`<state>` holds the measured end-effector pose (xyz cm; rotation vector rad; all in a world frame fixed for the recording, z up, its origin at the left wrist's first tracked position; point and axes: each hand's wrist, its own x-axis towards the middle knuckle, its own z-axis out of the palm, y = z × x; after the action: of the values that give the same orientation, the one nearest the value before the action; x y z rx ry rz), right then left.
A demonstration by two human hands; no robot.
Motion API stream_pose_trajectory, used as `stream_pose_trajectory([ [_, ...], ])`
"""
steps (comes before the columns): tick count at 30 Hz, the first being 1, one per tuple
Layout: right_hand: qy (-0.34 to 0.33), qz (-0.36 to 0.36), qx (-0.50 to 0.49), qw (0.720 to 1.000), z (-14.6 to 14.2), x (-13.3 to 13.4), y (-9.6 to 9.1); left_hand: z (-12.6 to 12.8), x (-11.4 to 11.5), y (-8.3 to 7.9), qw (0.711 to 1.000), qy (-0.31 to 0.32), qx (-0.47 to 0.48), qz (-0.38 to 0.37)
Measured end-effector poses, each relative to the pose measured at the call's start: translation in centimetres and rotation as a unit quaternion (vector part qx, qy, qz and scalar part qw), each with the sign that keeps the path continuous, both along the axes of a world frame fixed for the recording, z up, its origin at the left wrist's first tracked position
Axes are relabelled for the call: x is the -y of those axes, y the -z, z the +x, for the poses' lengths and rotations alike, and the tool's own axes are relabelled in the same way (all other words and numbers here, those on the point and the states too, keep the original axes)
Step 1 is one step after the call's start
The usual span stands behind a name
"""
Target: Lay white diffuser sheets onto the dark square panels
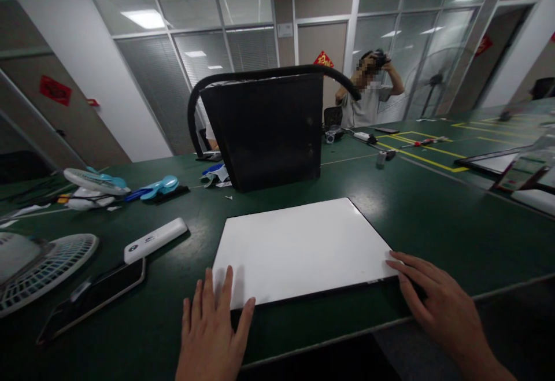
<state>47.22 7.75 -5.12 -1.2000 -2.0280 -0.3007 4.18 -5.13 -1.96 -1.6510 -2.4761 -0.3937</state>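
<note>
A white board (295,254) with a thin black edge lies flat on the green table, in front of me. My left hand (214,323) has its fingers spread over the board's near left corner, the thumb at the front edge. At the near right corner is my right hand (433,291), its stretched fingertips on the board's edge and the thumb just below. Neither hand is wrapped around anything. Behind the board stands a large black panel-like object (269,132) with a thick black tube (260,73) curving over its top.
On the left lie a white remote-like device (156,240), a phone (95,297), a white fan (47,271) and blue items (160,187). Yellow tape (429,158) marks the green table (390,196) at right. Across it, a person (368,95) raises both hands to their head.
</note>
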Motion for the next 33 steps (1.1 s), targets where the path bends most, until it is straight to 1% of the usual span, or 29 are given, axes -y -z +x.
stream_pose_trajectory([
  [2, 0.004, 0.002, 0.001, 1.0, 0.0, 0.1, 0.1, 0.0, 0.0, 0.3, 0.999, -0.015, 0.009, 0.033],
  [4, 0.007, 0.005, 0.002, 1.0, 0.0, 0.1, 0.1, 0.0, 0.1, 0.5, 0.998, -0.035, 0.01, 0.05],
  [6, 0.01, 0.007, 0.005, 1.0, 0.0, 0.1, 0.2, 0.2, 0.1, 0.5, 0.998, -0.047, 0.005, 0.042],
  [9, 0.017, -0.001, 0.014, 1.0, 0.0, -0.1, 0.3, 0.4, -0.1, 0.4, 0.999, -0.05, -0.004, 0.016],
  [13, 0.048, -0.02, 0.03, 0.998, -0.1, -0.5, 0.6, 0.3, -0.2, 0.5, 0.999, -0.038, -0.003, 0.026],
  [15, 0.063, -0.028, 0.034, 0.997, -0.2, -0.6, 0.8, -0.2, 0.0, 0.7, 0.999, -0.021, -0.002, 0.029],
  [20, 0.062, -0.036, 0.045, 0.996, -0.1, -0.7, 1.1, -1.8, 0.3, 1.5, 1.0, 0.021, -0.015, -0.017],
  [23, 0.061, -0.03, 0.046, 0.997, -0.1, -0.7, 1.1, -2.3, 0.4, 1.7, 0.999, 0.018, -0.026, -0.031],
  [26, 0.059, -0.025, 0.043, 0.997, -0.2, -0.6, 1.0, -2.4, 0.5, 1.6, 0.999, 0.018, -0.022, -0.036],
  [30, 0.063, -0.012, 0.03, 0.998, -0.4, -0.6, 0.8, -2.5, 0.5, 1.4, 1.0, 0.025, -0.006, -0.014],
  [33, 0.059, 0.001, 0.021, 0.998, -0.5, -0.6, 0.5, -2.7, 0.3, 1.6, 1.0, 0.027, 0.008, -0.002],
])
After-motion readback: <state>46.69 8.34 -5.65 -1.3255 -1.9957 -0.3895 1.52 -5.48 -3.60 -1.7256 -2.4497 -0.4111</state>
